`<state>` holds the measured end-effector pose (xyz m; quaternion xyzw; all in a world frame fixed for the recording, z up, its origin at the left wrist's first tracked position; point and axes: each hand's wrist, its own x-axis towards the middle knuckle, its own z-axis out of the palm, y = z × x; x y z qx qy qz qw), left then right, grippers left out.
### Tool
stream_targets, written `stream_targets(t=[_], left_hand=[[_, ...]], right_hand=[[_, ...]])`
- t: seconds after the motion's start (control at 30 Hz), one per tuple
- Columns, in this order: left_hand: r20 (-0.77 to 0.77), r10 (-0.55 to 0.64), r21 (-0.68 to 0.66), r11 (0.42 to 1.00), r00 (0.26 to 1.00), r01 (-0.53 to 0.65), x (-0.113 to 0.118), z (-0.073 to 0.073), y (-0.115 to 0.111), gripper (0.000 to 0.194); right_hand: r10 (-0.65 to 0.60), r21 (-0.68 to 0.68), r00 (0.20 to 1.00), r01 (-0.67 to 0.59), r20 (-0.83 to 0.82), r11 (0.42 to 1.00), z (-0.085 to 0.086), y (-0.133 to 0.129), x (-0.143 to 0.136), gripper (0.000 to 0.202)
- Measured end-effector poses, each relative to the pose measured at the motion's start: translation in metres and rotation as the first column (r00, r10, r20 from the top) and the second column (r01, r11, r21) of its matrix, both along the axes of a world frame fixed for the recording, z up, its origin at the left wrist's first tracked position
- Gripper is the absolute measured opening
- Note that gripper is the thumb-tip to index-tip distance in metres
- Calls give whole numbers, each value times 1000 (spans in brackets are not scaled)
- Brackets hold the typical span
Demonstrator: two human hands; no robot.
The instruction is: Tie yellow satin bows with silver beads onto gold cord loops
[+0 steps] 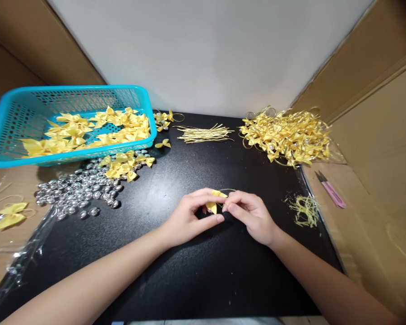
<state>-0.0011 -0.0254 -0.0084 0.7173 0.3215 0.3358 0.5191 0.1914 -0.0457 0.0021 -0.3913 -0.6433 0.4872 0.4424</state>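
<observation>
Yellow bow point(215, 205) lies within your left hand point(192, 214), fingers curled round it. Your right hand point(248, 214), fingertips pinched at the cord point(228, 190), sits just right of it.

A plain pale grey wall point(203, 54) is standing behind a black flat-topped table point(189, 171); brown cardboard panels point(375, 104) are enclosing both sides.

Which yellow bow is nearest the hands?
The yellow bow at the left hand's fingers, close beside the right hand. The other bows lie away from both hands, in the turquoise basket, in piles or loose.
</observation>
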Motion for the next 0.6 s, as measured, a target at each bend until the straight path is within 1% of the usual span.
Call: stream_targets(t=[0.1,0.27,0.37,0.43,0.5,0.57,0.6], left_hand=[[-29,16,72,997,999,-14,1,1,-1,13],[-36,116,195,975,993,-107,-1,0,0,11],[-31,199,314,932,979,-180,-4,-1,1,14],[-39,265,413,882,964,-225,-6,-1,2,18],[-65,312,509,827,948,-238,-10,-1,3,20],[-103,335,592,778,937,-213,-14,-2,4,20],[-120,342,627,754,932,-196,-16,-2,5,20]], right_hand=[[46,6,999,-46,-8,999,1,-1,-2,30],[52,43,996,-55,68,998,5,0,0,33],[26,117,988,-45,155,992,7,0,6,32],[-32,152,980,2,198,988,6,0,10,34],[-144,177,966,107,216,978,4,0,14,39],[-301,225,923,249,241,942,1,2,16,40],[-388,272,884,318,262,908,0,3,17,37]])
